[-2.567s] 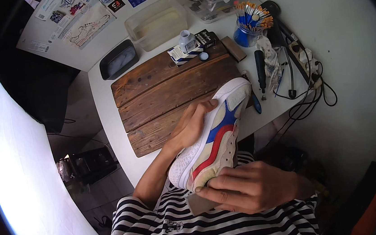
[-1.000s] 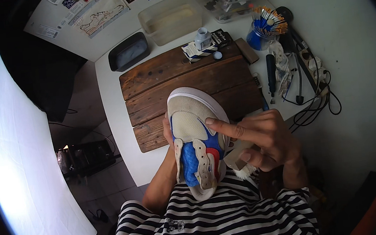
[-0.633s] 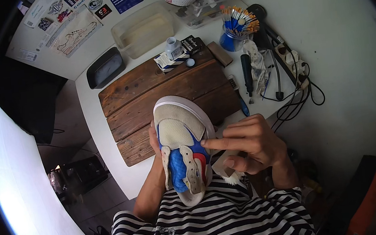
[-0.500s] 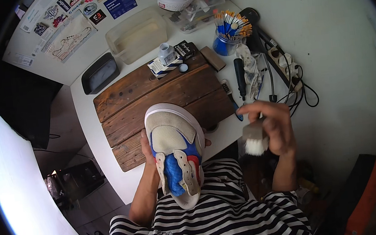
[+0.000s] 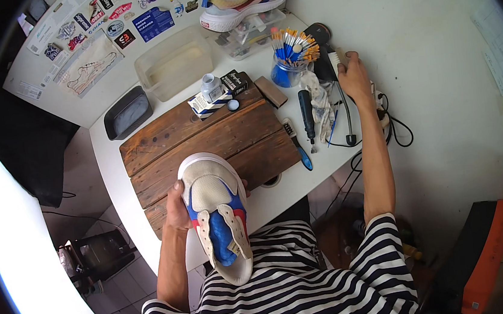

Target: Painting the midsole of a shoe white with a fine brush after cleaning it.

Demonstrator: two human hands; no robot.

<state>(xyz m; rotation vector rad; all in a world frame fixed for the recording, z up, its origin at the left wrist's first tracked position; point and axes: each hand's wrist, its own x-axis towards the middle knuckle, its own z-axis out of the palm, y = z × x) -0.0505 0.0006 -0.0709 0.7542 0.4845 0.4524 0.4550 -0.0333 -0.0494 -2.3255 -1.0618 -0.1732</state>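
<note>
My left hand (image 5: 176,208) grips a sneaker (image 5: 206,182) by its sides, toe pointing away from me and heel near my shirt. The sneaker is beige with blue and red panels; its eyelets carry no laces and blue material fills the opening. My right hand (image 5: 355,78) is stretched out to the far right of the table, closed on a brush (image 5: 334,59) whose white bristles show beside the fingers. Most of the brush's handle is hidden by the hand. Nearest to that hand are a jar of paintbrushes (image 5: 288,73) and a power strip (image 5: 382,103).
Under the sneaker lies a wooden board (image 5: 172,149). At its back edge stand a small open bottle (image 5: 212,89) and boxes. To its right lie a toothbrush-like brush (image 5: 299,146), a rotary tool (image 5: 306,112) and a cloth (image 5: 321,105). Another sneaker (image 5: 243,12) rests on a plastic box behind.
My right hand has swung from near my body out to the far right, carrying the brush. The sneaker in my left hand has shifted slightly left and toward me.
</note>
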